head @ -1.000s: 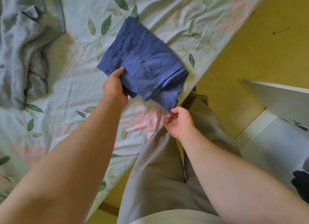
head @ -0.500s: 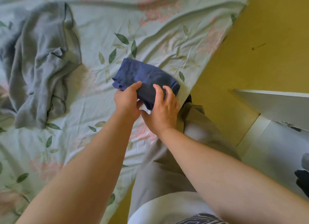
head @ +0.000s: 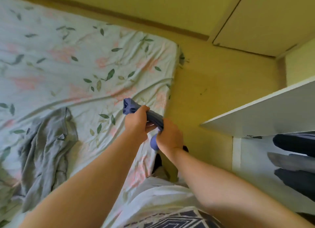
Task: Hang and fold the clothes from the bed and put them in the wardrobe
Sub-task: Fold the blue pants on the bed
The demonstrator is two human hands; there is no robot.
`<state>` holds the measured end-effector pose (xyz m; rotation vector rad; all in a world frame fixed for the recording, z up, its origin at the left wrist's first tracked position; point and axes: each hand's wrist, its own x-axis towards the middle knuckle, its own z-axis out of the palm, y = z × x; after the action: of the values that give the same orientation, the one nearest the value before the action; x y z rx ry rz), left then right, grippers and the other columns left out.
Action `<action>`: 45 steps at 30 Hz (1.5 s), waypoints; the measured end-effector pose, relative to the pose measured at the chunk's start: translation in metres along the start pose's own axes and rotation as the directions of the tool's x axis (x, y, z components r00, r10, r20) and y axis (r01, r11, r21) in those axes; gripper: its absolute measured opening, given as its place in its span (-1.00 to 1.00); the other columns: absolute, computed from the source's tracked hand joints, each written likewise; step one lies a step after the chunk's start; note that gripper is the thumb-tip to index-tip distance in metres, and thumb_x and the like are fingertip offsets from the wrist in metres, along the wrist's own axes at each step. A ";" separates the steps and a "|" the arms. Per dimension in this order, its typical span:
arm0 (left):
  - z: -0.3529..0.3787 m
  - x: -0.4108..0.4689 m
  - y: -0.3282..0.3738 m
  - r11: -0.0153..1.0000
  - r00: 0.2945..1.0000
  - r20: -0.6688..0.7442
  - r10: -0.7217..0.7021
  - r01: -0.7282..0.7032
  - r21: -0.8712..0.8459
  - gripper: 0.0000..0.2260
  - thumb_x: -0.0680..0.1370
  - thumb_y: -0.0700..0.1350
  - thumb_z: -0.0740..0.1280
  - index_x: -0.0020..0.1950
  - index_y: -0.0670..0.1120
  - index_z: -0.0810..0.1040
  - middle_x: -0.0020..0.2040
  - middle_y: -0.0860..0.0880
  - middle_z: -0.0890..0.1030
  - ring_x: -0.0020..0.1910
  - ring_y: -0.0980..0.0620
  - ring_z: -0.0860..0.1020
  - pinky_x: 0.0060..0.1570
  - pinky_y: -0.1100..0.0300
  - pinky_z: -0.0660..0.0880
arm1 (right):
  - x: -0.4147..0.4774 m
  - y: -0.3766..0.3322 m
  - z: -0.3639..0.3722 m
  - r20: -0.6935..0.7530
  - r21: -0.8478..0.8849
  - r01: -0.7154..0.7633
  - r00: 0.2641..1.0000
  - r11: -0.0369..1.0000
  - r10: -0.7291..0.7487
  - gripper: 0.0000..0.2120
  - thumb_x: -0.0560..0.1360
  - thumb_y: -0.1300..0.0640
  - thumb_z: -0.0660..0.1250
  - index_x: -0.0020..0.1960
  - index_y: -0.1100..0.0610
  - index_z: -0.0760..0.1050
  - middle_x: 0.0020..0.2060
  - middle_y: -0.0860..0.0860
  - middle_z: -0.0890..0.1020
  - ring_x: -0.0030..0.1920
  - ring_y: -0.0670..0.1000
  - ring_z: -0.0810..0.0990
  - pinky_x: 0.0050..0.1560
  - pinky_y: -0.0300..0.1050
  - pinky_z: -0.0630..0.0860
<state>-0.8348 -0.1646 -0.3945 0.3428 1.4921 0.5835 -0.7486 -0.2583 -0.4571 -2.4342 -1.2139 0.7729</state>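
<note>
A folded blue garment (head: 130, 106) is lifted above the bed's right edge, squeezed into a narrow bundle. My left hand (head: 136, 122) grips its upper part and my right hand (head: 169, 135) grips its lower end, where a blue corner pokes out below the palm. A crumpled grey garment (head: 46, 147) lies on the floral sheet of the bed (head: 68, 65) at the left. The open wardrobe (head: 252, 159) is at the right, with dark and grey folded clothes (head: 293, 158) stacked inside it.
The wardrobe's white door (head: 265, 113) swings out over the yellow floor (head: 204, 77) between bed and wardrobe. A pale cupboard panel (head: 265, 19) sits at the top right. My legs stand against the bed's edge.
The blue garment has been folded smaller and picked up off the bed in both hands. My view has swung up and right, bringing the wardrobe interior into sight.
</note>
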 end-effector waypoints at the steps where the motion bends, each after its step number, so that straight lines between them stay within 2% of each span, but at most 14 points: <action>1: 0.012 -0.009 0.004 0.997 0.999 0.023 0.040 -0.042 0.072 -0.81 0.48 -0.20 0.44 0.01 -0.29 0.58 -0.12 -0.30 0.69 -0.24 -0.25 0.71 -0.28 -0.10 0.67 | -0.001 0.006 -0.016 -0.009 0.002 -0.011 1.000 1.000 0.011 -0.80 0.54 0.16 0.28 0.13 -0.03 0.47 0.01 -0.02 0.61 -0.03 0.14 0.60 -0.18 -0.01 0.46; 3: 0.040 -0.026 0.010 0.956 0.988 0.096 0.125 -0.146 0.256 -0.79 0.45 -0.14 0.45 -0.12 -0.30 0.59 -0.24 -0.28 0.69 -0.24 -0.26 0.71 -0.26 -0.16 0.68 | -0.007 0.016 -0.051 -0.025 0.083 -0.080 0.996 0.993 0.083 -0.92 0.57 -0.07 0.24 0.00 -0.10 0.45 -0.11 -0.07 0.61 -0.12 0.10 0.59 -0.26 -0.05 0.37; 5: 0.077 -0.045 0.014 0.828 0.950 0.220 0.223 -0.304 0.472 -0.71 0.45 -0.08 0.45 -0.19 -0.33 0.56 -0.32 -0.26 0.67 -0.26 -0.27 0.69 -0.22 -0.25 0.65 | -0.016 0.029 -0.088 -0.051 0.209 -0.161 0.983 0.964 0.176 -0.70 0.44 -0.29 0.10 -0.18 -0.09 0.40 -0.25 -0.10 0.58 -0.22 0.05 0.56 -0.32 -0.03 0.40; 8: 0.145 -0.080 0.016 0.564 0.834 0.438 0.336 -0.550 0.616 -0.70 0.45 -0.06 0.49 -0.19 -0.24 0.45 -0.43 -0.15 0.61 -0.42 -0.11 0.64 -0.38 -0.11 0.64 | -0.026 0.056 -0.144 -0.139 0.275 -0.226 0.952 0.935 0.271 -0.84 0.47 0.06 0.15 -0.02 -0.05 0.48 -0.07 -0.05 0.64 -0.04 0.13 0.60 -0.12 -0.01 0.54; 11: 0.214 -0.135 0.011 0.305 0.659 0.653 0.373 -0.752 0.585 -0.57 0.45 -0.01 0.48 0.11 -0.20 0.38 -0.26 -0.09 0.57 -0.36 -0.04 0.59 -0.36 0.01 0.62 | -0.039 0.089 -0.207 -0.239 0.329 -0.251 0.910 0.910 0.338 -0.66 0.46 0.20 0.16 0.17 -0.03 0.52 0.05 0.00 0.65 0.07 0.14 0.61 0.02 0.01 0.57; 14: 0.275 -0.200 0.005 0.083 0.435 0.851 0.293 -0.899 0.431 -0.35 0.50 -0.01 0.41 0.52 -0.11 0.27 -0.34 -0.04 0.60 -0.42 -0.05 0.62 -0.39 0.05 0.60 | -0.066 0.123 -0.278 -0.356 0.405 -0.222 0.855 0.887 0.377 -0.65 0.42 0.25 0.11 0.09 -0.01 0.52 -0.06 -0.01 0.63 -0.03 0.11 0.60 -0.07 0.03 0.56; 16: 0.311 -0.245 0.003 0.110 0.339 0.926 0.168 -0.939 0.325 -0.41 0.50 -0.04 0.40 0.52 -0.04 0.35 -0.43 -0.03 0.65 -0.46 -0.07 0.66 -0.37 0.06 0.64 | -0.093 0.147 -0.325 -0.451 0.372 -0.218 0.807 0.902 0.381 -0.71 0.39 0.28 0.09 -0.09 -0.05 0.44 -0.25 -0.05 0.54 -0.21 0.06 0.50 -0.17 0.07 0.49; 20: 0.369 -0.342 -0.004 0.281 0.226 0.973 -0.053 -0.931 0.232 -0.78 0.49 -0.08 0.45 0.10 -0.09 0.61 -0.34 -0.18 0.69 -0.37 -0.18 0.70 -0.33 -0.06 0.68 | -0.160 0.179 -0.422 -0.607 0.243 -0.287 0.701 0.927 0.376 -0.85 0.37 0.22 0.11 -0.20 -0.03 0.25 -0.34 0.04 0.44 -0.34 0.12 0.36 -0.36 0.10 0.28; 23: 0.398 -0.419 -0.005 0.322 0.115 0.981 -0.154 -0.933 0.160 -0.80 0.53 -0.08 0.45 -0.01 -0.21 0.61 -0.31 -0.28 0.68 -0.35 -0.20 0.70 -0.41 0.03 0.65 | -0.215 0.181 -0.500 -0.669 0.179 -0.318 0.655 0.931 0.352 -0.93 0.40 0.22 0.16 -0.18 0.07 0.32 -0.29 0.09 0.53 -0.27 0.20 0.50 -0.28 0.24 0.46; 25: 0.418 -0.471 -0.003 0.351 0.060 0.982 -0.180 -0.928 0.121 -0.76 0.55 -0.05 0.44 -0.01 -0.23 0.58 -0.30 -0.30 0.68 -0.33 -0.19 0.71 -0.44 0.10 0.62 | -0.248 0.178 -0.552 -0.718 0.138 -0.335 0.614 0.932 0.327 -0.94 0.40 0.24 0.18 -0.20 0.11 0.38 -0.31 0.06 0.55 -0.27 0.17 0.54 -0.27 0.20 0.50; 31: 0.468 -0.601 0.010 0.444 -0.094 0.987 -0.129 -0.896 -0.027 -0.75 0.59 -0.01 0.40 0.00 -0.21 0.58 -0.37 -0.21 0.67 -0.42 -0.09 0.69 -0.52 0.18 0.57 | -0.321 0.154 -0.695 -0.785 0.024 -0.390 0.563 0.921 0.259 -0.79 0.37 0.35 0.19 -0.33 0.09 0.31 -0.41 -0.01 0.46 -0.39 -0.03 0.38 -0.44 -0.22 0.24; 35: 0.502 -0.663 0.020 0.484 -0.169 0.984 -0.052 -0.866 -0.123 -0.78 0.61 -0.01 0.36 0.02 -0.17 0.56 -0.42 -0.14 0.65 -0.43 -0.06 0.69 -0.54 0.21 0.56 | -0.348 0.148 -0.778 -0.801 -0.032 -0.450 0.546 0.893 0.246 -0.86 0.31 0.35 0.22 -0.23 0.16 0.48 -0.44 -0.03 0.51 -0.44 -0.03 0.45 -0.50 -0.23 0.27; 40: 0.558 -0.726 0.022 0.475 -0.227 0.972 0.054 -0.851 -0.226 -0.82 0.62 -0.01 0.32 0.01 -0.12 0.55 -0.47 -0.10 0.63 -0.46 -0.06 0.68 -0.55 0.21 0.55 | -0.359 0.174 -0.872 -0.822 -0.030 -0.428 0.524 0.903 0.221 -0.69 0.20 0.36 0.22 -0.09 0.21 0.57 -0.36 0.07 0.51 -0.40 0.06 0.42 -0.45 -0.23 0.26; 45: 0.633 -0.772 0.006 0.456 -0.238 0.963 0.125 -0.848 -0.269 -0.82 0.63 -0.02 0.33 0.05 -0.14 0.53 -0.47 -0.13 0.63 -0.48 -0.07 0.67 -0.55 0.19 0.55 | -0.341 0.233 -0.957 -0.861 -0.135 -0.515 0.484 0.846 0.157 -0.83 0.39 0.36 0.19 -0.16 0.17 0.51 -0.30 0.05 0.54 -0.29 0.09 0.48 -0.40 -0.17 0.30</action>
<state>-0.1946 -0.5041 0.2912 1.6724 -0.1664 0.3644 -0.2029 -0.7066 0.3097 -2.8034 -0.4834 -0.6461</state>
